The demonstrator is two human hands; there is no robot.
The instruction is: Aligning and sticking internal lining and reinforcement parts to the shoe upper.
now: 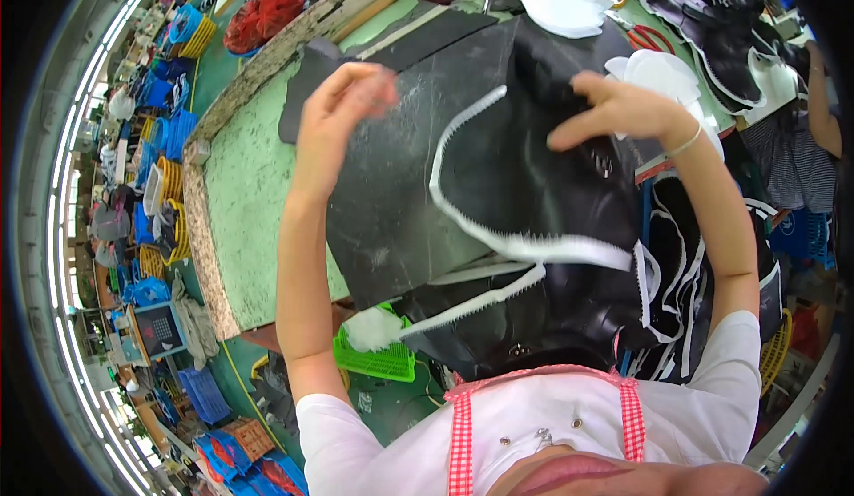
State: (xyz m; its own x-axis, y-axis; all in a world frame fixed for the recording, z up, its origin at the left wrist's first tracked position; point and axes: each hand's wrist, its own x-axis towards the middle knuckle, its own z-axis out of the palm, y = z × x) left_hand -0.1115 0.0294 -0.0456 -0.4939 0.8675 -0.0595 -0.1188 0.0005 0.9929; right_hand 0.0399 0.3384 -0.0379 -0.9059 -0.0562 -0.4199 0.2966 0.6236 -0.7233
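Note:
A black leather-like piece with a white strip, toothed along one edge, lies over a dark grey board in front of me. Above the board's left part, my left hand is raised with loosely bent fingers, tips blurred; nothing shows in it. My right hand hovers over the right side of the black piece, thumb and fingers apart, holding nothing visible. Whether its fingertips touch the piece, I cannot tell. A second black piece with a similar strip hangs at the near edge, against my apron.
White thin pads and another white stack lie beyond my right hand, near red-handled scissors. A green basket stands below the green tabletop. More black pieces are at right, where another person is partly visible.

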